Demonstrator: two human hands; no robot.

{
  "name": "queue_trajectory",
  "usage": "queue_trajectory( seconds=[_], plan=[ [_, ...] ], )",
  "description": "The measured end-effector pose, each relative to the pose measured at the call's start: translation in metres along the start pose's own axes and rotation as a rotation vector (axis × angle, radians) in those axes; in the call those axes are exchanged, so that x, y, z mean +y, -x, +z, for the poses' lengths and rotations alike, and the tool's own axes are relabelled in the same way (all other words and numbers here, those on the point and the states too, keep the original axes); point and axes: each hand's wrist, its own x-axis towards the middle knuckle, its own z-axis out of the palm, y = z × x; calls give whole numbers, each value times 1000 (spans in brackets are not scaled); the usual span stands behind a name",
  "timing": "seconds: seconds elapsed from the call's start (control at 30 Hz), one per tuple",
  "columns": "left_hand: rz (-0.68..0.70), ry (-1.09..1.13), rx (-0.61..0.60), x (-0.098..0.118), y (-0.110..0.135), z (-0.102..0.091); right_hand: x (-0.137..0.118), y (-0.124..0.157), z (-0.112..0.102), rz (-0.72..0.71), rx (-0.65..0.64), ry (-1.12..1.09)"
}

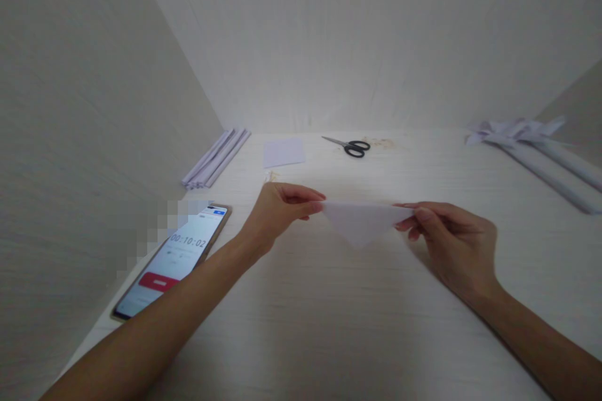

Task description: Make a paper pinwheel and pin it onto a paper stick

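Between my two hands, a small piece of white paper (360, 222) is stretched above the table, folded into a triangle with its point hanging down and its long edge on top. The fingertips of my left hand (291, 203) pinch its left corner. At the right corner, the thumb and fingers of my right hand (446, 238) are closed on the paper. Its lower tip looks slightly blurred.
Black-handled scissors (353, 148) lie at the back beside a square paper stack (284, 152). Rolled paper tubes (217, 158) sit back left, and tubes with ruffled paper ends (540, 160) back right. A phone (174, 257) showing a timer lies by my left forearm. Walls (329, 37) rise behind.
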Motion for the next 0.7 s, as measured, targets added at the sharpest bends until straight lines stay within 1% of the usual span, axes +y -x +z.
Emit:
queue_trajectory(
  seconds=[0.2, 0.33, 0.5, 0.6, 0.7],
  plan=[
    [-27, 39, 14, 0, 0, 0, 2, -1, -1, -7, 1, -62],
    [-36, 93, 17, -3, -1, -1, 2, 0, -1, 2, 11, -32],
    [-101, 236, 44, -6, -3, 0, -1, 0, 1, -5, 15, 12],
    [-137, 339, 40, -6, -3, 1, -3, 0, 1, -11, 4, 19],
    [-165, 387, 36, -5, -3, 2, -4, 0, 0, -12, -9, 33]
  ],
)
